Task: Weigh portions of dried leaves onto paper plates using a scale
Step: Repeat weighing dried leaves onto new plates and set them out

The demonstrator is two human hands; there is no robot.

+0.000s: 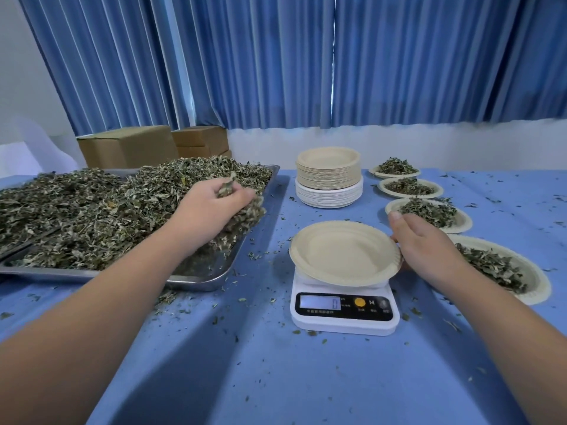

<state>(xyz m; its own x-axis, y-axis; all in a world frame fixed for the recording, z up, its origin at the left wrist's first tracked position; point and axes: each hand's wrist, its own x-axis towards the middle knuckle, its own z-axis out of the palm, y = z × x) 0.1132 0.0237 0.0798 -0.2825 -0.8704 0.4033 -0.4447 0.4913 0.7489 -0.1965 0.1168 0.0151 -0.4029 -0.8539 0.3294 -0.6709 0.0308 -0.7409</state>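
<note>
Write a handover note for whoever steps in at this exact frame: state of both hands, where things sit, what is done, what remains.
Left hand: closed on a clump of dried leaves, in the heap on the steel tray.
Right hand: at the right rim of the empty paper plate, steadying it on the white digital scale; grip not clear.
Done: four filled plates lined up right of the scale.
Left: carry the handful to the empty plate, adjust to weight, set it aside. Spare plates stack sits behind the scale. Display reading too blurred to trust.
</note>
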